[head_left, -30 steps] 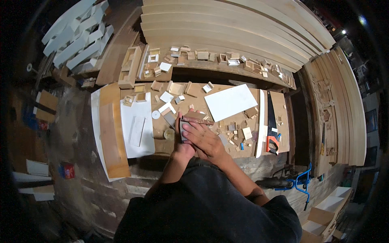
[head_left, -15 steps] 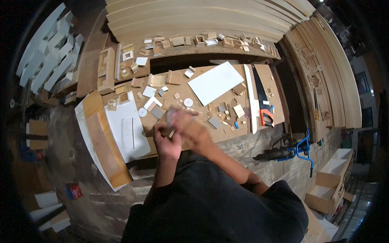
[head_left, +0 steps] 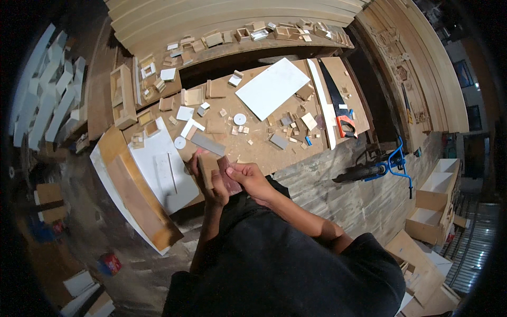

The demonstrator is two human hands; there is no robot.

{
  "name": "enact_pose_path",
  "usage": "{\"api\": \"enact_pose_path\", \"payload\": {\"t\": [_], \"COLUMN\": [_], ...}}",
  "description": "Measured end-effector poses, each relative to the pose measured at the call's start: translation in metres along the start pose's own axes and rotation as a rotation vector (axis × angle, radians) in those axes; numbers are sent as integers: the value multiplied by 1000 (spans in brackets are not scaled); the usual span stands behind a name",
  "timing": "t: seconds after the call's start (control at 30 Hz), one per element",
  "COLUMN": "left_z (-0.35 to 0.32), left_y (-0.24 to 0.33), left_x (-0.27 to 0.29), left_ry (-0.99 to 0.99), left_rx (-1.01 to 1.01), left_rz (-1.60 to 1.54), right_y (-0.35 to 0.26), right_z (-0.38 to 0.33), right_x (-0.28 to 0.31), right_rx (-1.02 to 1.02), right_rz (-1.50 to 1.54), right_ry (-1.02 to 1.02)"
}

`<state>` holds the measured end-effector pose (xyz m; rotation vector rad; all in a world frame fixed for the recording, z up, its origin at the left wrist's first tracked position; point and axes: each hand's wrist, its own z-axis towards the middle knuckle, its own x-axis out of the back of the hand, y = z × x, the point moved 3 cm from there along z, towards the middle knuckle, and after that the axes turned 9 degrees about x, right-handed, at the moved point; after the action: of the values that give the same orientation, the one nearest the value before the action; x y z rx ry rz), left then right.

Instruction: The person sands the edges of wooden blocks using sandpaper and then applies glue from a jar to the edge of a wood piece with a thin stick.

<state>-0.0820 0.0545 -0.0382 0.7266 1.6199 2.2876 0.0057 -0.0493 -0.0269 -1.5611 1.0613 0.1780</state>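
Close to my body, at the near edge of the workbench (head_left: 253, 155), my two hands work side by side. My left hand (head_left: 215, 194) is closed round a small flat block of wood (head_left: 208, 165), thumb toward me. In my right hand (head_left: 252, 180), a bent sheet of reddish-brown sandpaper (head_left: 230, 184) is pinched between thumb and fingers, right beside the block. Just beyond them lie a grey strip (head_left: 208, 143) and a white L-shaped piece (head_left: 191, 128). Two white discs, one of them a round disc (head_left: 240, 119), rest nearby.
A large white panel (head_left: 272, 89) covers the bench's middle. To its right are a long white strip (head_left: 322, 100) and a handsaw (head_left: 332, 87) with an orange-black handle. Small wood offcuts are scattered about. A blue bicycle (head_left: 391, 166) stands at the right, long boards (head_left: 227, 18) at the back.
My right hand has slowed from a blur and drawn back toward me, so the sandpaper now shows clearly. The left hand has shifted slightly, and the whole view has tilted.
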Motion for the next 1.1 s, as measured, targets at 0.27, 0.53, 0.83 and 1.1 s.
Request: {"api": "enact_pose_path", "payload": {"t": [0.27, 0.53, 0.83, 1.1], "left_z": [-19, -11, -18, -47], "left_y": [-12, 2, -1, -8], "left_x": [3, 10, 41, 53], "left_ry": [-25, -3, -56, 140], "left_rx": [-33, 74, 450, 811], "left_rz": [-89, -88, -187, -708], "right_y": [6, 6, -65, -41], "right_z": [3, 3, -30, -37], "right_x": [-1, 4, -32, -48], "right_rx": [-84, -76, 667, 601], "right_rz": [122, 100, -862, -1108], "right_ry": [35, 7, -2, -433]}}
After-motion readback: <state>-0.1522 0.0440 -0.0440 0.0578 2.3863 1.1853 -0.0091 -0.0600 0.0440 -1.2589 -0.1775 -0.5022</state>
